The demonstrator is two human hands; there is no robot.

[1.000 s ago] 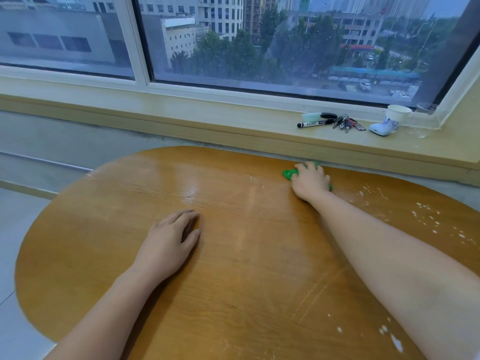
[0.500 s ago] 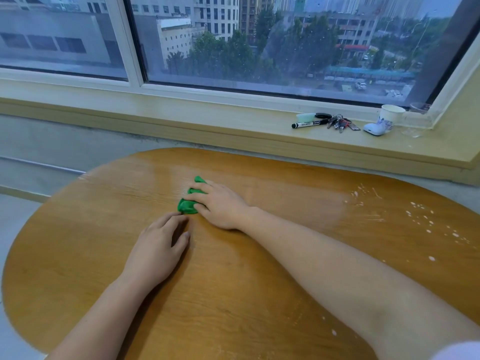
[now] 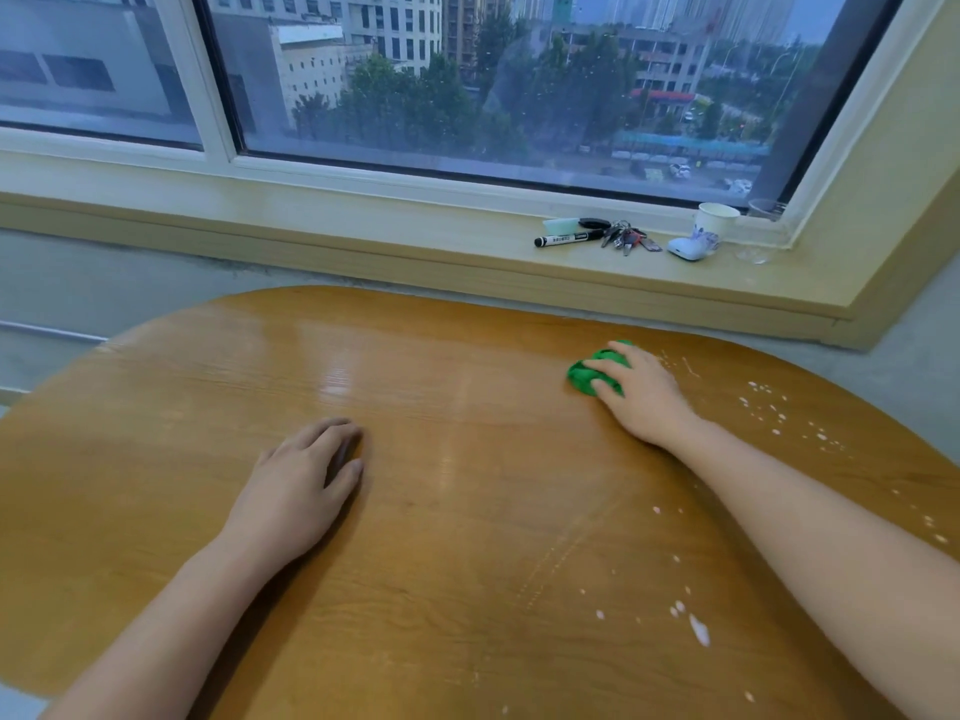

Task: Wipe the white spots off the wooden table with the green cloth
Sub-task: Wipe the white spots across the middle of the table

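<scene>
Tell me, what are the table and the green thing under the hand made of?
The table looks like wood or a wood-look coating: brown grain lines and a glossy shine from the window. The green cloth looks like soft fabric, since it bunches up under the right hand.

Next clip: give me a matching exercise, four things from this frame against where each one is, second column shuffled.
Things:
1. green cloth
2. left hand
3. black marker
4. white spots

Places:
A. lying on the windowsill beside the keys
B. scattered on the table to the right of the right hand
C. bunched under the right hand's fingers
D. flat on the table, holding nothing

Pairs: 1-C, 2-D, 3-A, 4-B
</scene>
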